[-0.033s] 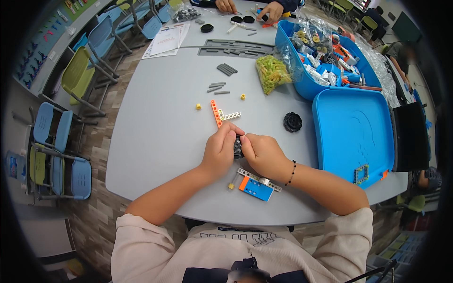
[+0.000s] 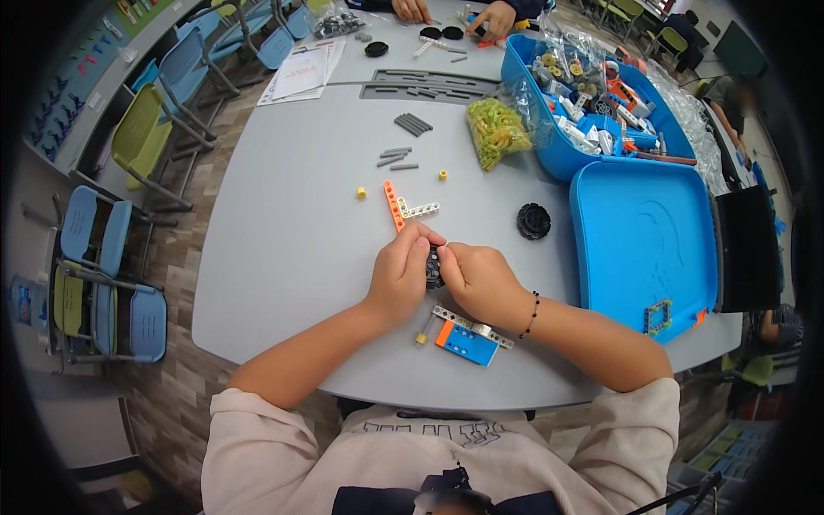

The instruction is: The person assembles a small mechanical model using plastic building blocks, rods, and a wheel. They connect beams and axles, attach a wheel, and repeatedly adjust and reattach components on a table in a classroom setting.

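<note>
A small black wheel (image 2: 433, 269) with holes in its face is pinched between my two hands above the table. My left hand (image 2: 397, 268) wraps its left side, fingers curled, while the fingers and thumb of my right hand (image 2: 482, 279) close on it from the right. Fingers cover much of the wheel. Just beyond my left hand an orange beam (image 2: 392, 203) meets a white angled beam (image 2: 421, 209); the orange one's near end is hidden. Close to my right wrist lies a blue, orange and white block assembly (image 2: 468, 342), beside a yellow-tipped piece (image 2: 421, 339).
Another black wheel (image 2: 534, 221) rests to the right. Grey axles (image 2: 414, 125) and yellow bushings (image 2: 361, 193) are scattered farther off. A bag of lime-green pieces (image 2: 496, 133) leans by a blue parts bin (image 2: 549, 159), its lid (image 2: 639, 245) nearer. Across the table another person's hands (image 2: 493, 19) handle parts.
</note>
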`<action>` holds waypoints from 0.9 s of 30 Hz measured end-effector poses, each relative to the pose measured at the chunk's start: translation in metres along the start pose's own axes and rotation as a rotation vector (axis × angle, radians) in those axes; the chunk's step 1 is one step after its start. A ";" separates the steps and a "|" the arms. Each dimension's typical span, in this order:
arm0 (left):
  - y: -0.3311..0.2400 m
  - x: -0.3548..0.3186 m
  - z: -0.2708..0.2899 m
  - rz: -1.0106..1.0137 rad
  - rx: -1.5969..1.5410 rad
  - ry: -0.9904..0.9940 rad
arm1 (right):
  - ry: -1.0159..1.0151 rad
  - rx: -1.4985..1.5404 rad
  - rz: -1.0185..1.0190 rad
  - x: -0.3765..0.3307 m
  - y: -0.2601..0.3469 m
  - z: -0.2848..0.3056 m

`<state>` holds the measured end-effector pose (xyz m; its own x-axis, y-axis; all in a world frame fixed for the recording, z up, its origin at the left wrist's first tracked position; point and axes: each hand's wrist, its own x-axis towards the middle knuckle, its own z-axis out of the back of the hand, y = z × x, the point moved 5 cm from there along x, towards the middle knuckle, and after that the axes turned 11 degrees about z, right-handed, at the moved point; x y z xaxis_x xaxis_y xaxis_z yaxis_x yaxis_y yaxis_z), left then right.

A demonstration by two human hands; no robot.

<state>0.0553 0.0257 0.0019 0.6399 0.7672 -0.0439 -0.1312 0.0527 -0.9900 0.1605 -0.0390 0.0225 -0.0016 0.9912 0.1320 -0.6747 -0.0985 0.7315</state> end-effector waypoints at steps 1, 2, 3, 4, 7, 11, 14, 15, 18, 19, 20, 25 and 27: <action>0.000 0.000 0.000 -0.017 0.004 0.002 | 0.010 -0.003 -0.002 0.000 0.000 -0.001; 0.000 0.000 0.000 -0.027 0.009 -0.005 | 0.005 -0.004 0.009 0.000 0.001 -0.001; -0.001 0.000 0.001 -0.045 0.019 -0.015 | 0.006 -0.003 0.020 0.001 0.001 -0.001; 0.000 0.005 0.002 -0.051 0.021 -0.009 | -0.012 -0.006 0.045 0.006 0.000 0.001; 0.002 0.005 0.002 -0.046 0.018 -0.004 | -0.005 -0.003 0.046 0.006 -0.001 0.001; 0.002 0.006 0.002 -0.056 0.048 -0.011 | -0.023 -0.024 0.044 0.007 -0.002 0.000; 0.002 0.006 0.003 -0.046 0.165 -0.046 | 0.011 -0.059 0.027 0.007 -0.003 -0.001; 0.002 0.006 0.004 -0.046 0.210 -0.069 | 0.018 -0.065 0.030 0.007 -0.004 -0.002; -0.001 0.005 0.005 -0.046 0.289 -0.085 | 0.014 -0.089 0.053 0.008 -0.003 -0.002; -0.002 0.005 0.005 -0.047 0.295 -0.077 | 0.008 -0.097 0.063 0.008 -0.003 -0.002; -0.003 0.005 0.005 -0.048 0.298 -0.076 | 0.021 -0.103 0.048 0.008 -0.004 -0.002; -0.004 0.004 0.004 -0.033 0.357 -0.064 | 0.042 -0.144 0.028 0.006 -0.007 -0.005; -0.003 0.005 0.005 -0.054 0.344 -0.075 | 0.024 -0.167 0.059 0.007 -0.006 -0.004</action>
<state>0.0552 0.0320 0.0055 0.5974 0.8014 0.0293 -0.3541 0.2964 -0.8870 0.1612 -0.0312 0.0161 -0.0611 0.9861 0.1543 -0.7862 -0.1428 0.6013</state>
